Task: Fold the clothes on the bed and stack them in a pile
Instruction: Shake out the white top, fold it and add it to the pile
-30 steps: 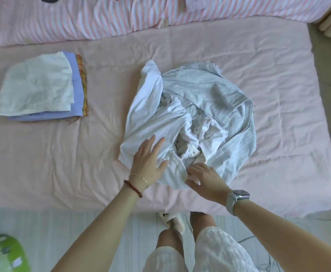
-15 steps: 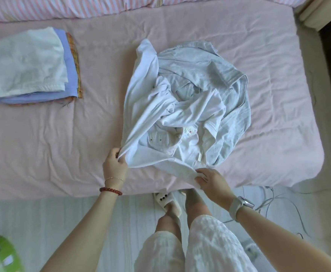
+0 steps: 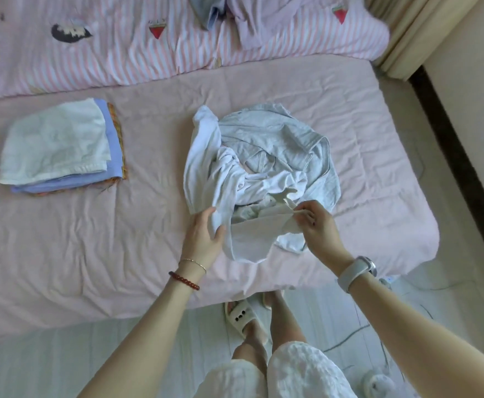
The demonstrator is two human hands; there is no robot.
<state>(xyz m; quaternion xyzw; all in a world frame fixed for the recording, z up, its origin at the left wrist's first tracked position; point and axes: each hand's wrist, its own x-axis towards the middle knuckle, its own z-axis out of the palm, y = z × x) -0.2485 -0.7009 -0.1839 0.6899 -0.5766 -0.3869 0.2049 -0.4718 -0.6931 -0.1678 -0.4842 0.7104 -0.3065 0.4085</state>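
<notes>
Garment being lifted clear of heap

White garment [image 3: 249, 239] at near edge of pink bed [image 3: 378, 196], tangled over grey shirt [image 3: 292, 133]. Left hand [image 3: 203, 239] closed on left hem; right hand [image 3: 318, 225] pinching opposite corner between fingertips. Best to lift high, shake loose, then spread flat before first fold. Folded pile [image 3: 57, 145] well apart at left. Garment type and sleeves unclear in bunched cloth; lower layers of pile mostly hidden.
</notes>
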